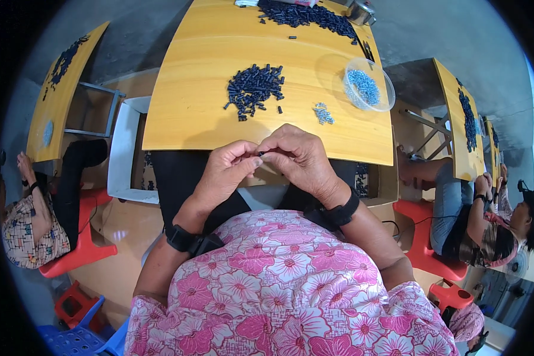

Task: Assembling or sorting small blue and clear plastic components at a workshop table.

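Both hands, left [222, 172] and right [299, 157], pinching one small dark part [260, 153] at desk [190, 127] near edge; dark parts pile [254, 89] at 12 o'clock, bare desk between.

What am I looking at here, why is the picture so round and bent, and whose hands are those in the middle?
There is no machine here. A wide fisheye camera worn on a person's head looks down, so straight edges curve toward the rim. The left hand and right hand are the wearer's own, meeting at the near edge of a yellow table; together their fingertips pinch a tiny dark piece. On the table lie a pile of small dark pieces, a small heap of pale bluish bits and a clear round dish holding more of those. Other people sit at similar tables on both sides.
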`<state>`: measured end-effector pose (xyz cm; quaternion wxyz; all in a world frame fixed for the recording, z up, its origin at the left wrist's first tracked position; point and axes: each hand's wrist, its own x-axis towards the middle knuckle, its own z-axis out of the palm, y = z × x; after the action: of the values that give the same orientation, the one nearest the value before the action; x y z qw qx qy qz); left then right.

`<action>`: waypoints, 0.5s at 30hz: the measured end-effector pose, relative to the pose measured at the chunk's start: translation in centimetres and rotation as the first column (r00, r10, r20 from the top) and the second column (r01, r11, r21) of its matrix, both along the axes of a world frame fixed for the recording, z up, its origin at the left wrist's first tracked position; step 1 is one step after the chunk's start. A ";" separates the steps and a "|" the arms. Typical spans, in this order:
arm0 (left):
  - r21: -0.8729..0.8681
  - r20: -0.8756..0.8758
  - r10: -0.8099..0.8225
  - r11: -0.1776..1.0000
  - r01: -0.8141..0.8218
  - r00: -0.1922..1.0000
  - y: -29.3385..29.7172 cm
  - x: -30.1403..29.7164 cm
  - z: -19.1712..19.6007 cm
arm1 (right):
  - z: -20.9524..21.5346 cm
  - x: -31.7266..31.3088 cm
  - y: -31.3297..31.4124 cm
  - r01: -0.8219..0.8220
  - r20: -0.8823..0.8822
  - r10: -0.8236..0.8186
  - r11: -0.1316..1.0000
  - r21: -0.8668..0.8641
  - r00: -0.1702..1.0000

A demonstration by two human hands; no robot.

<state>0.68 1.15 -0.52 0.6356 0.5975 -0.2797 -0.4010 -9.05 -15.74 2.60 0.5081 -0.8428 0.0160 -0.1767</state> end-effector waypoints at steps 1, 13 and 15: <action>-0.003 -0.002 -0.006 1.000 0.006 1.000 -0.1 0.0 0.0 | -0.1 -0.1 -0.1 0.001 -0.001 -0.001 1.000 -0.024 1.000; -0.007 0.003 -0.006 1.000 0.006 1.000 -0.3 0.1 -0.7 | -2.6 -3.8 -6.3 0.445 -0.097 -0.490 0.846 -0.295 0.866; 0.010 0.002 -0.008 1.000 0.008 1.000 -0.3 0.0 -0.8 | -3.3 -3.9 -7.3 0.482 -0.050 -0.532 0.799 -0.359 0.845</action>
<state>0.67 0.84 -1.29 0.6306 0.6001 -0.2809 -0.4042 -12.93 -23.06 -0.71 0.2897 -0.8915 0.2490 -0.2435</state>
